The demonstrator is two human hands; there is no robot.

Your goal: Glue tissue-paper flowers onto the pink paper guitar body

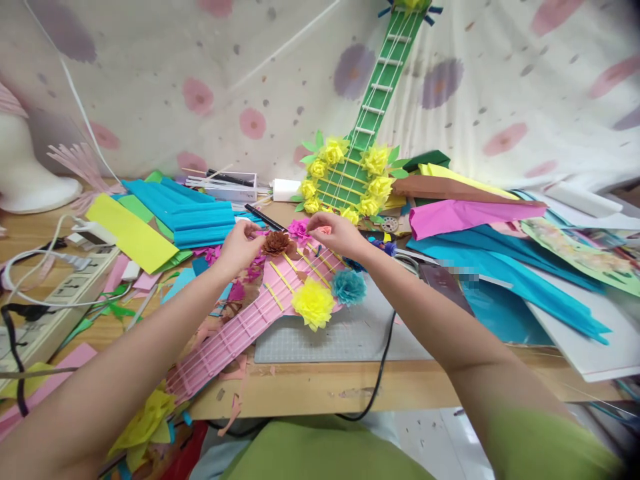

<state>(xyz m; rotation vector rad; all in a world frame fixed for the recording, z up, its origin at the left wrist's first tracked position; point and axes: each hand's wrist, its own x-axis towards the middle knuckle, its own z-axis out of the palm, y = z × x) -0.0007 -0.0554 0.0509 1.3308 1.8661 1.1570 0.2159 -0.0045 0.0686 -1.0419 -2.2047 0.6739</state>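
A pink paper guitar (240,330) with yellow strips and pale strings lies slantwise on the table, its neck toward me at the left. Around its body sit a brown paper flower (276,243), a magenta paper flower (299,231), a yellow paper flower (313,304) and a teal paper flower (349,287). My left hand (241,247) is beside the brown flower, fingers bent together; a bit of magenta shows at the tips. My right hand (339,235) has its fingertips pinched at the right edge of the magenta flower, partly covering a coral flower (325,230).
A green paper guitar (373,120) with yellow flowers leans against the patterned curtain behind. A grey cutting mat (345,340) lies under the pink guitar. Blue crepe paper (190,213) and a power strip (65,293) are left; folded coloured papers (475,220) spread right. A black cable (383,367) crosses the mat.
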